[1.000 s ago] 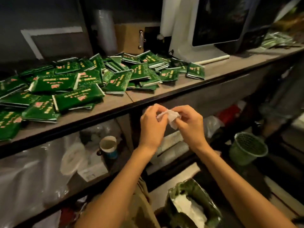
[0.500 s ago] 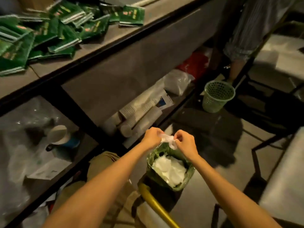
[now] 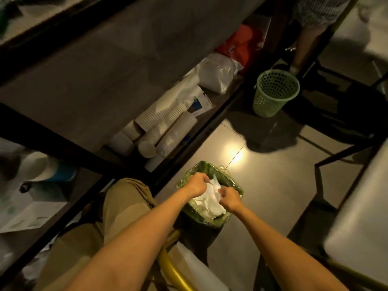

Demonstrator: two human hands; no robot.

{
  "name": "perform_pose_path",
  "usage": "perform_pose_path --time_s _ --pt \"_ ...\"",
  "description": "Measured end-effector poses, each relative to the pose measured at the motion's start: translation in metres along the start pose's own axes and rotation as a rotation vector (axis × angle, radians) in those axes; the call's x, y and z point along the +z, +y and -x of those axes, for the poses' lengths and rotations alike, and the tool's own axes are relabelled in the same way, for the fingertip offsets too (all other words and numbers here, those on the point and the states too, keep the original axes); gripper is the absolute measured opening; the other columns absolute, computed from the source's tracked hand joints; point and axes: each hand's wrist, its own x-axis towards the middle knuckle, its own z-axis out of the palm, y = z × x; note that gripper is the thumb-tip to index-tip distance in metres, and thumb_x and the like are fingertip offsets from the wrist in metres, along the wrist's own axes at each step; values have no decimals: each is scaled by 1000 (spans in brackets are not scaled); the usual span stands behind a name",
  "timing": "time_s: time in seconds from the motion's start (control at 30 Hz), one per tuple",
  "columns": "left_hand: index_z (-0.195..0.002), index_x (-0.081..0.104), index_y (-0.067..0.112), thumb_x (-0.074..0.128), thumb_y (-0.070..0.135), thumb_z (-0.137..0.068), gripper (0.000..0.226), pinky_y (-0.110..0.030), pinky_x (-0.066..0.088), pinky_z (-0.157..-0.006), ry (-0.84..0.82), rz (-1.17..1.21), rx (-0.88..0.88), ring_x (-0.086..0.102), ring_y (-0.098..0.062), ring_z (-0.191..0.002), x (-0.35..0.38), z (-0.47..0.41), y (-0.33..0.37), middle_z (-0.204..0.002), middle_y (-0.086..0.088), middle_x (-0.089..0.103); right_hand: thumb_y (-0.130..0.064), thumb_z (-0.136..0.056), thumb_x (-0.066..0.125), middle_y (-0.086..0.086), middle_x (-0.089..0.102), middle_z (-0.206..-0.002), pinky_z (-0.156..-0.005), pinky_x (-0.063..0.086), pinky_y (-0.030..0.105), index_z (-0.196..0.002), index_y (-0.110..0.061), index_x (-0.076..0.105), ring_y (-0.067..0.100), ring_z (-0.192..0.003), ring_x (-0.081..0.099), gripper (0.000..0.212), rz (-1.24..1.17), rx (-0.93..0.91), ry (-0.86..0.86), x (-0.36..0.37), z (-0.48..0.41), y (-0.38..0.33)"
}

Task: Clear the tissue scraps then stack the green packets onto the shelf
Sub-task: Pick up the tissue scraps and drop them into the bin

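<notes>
Scrap-clearing is in hand: my left grip (image 3: 196, 185) and right grip (image 3: 230, 199) pinch a tissue scrap (image 3: 214, 184) over the near bin (image 3: 202, 169) (part full); next, I reckon, release it.

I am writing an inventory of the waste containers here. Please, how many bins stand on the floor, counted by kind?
Lined bin holding white tissue: 1
Green perforated basket: 1
Total: 2
</notes>
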Motion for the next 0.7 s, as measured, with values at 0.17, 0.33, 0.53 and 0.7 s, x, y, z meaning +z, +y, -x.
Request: perform_pose_path --time_s 0.17,0.33,0.53,0.7 --pt "-125 55 4 36 -5 -92 39 -31 37 -102 -5 -32 -26 46 -27 -126 -8 7 -8 -135 -15 51 4 -85 55 13 45 -141 -101 37 28 -136 -4 43 26 -129 44 54 85 8 -115 2 8 -4" --pt "-120 59 4 40 4 -93 32 -32 43 -94 75 -127 25 53 -26 -115 -29 28 -10 -126 -14 57 0 -86 52 14 55 -129 -90 43 30 -125 -3 53 27 -117 53 39 267 -113 -55 -13 26 -31" --pt "-127 50 8 40 19 -97 33 -38 41 -92 352 -387 232 49 -28 -118 -87 89 -8 -129 -12 50 -10 -89 51 13 57 -116 -89 47 40 -115 -5 58 29 -108 55 27 358 -461 215 -55 75 -123" --pt "-123 53 10 40 21 -97 30 -40 42 -87 777 -351 271 52 -31 -112 -165 175 -14 -121 -11 55 -11 -91 49 9 53 -124 -89 42 38 -122 -9 54 29 -114 51 32 358 -772 435 -82 138 -227"
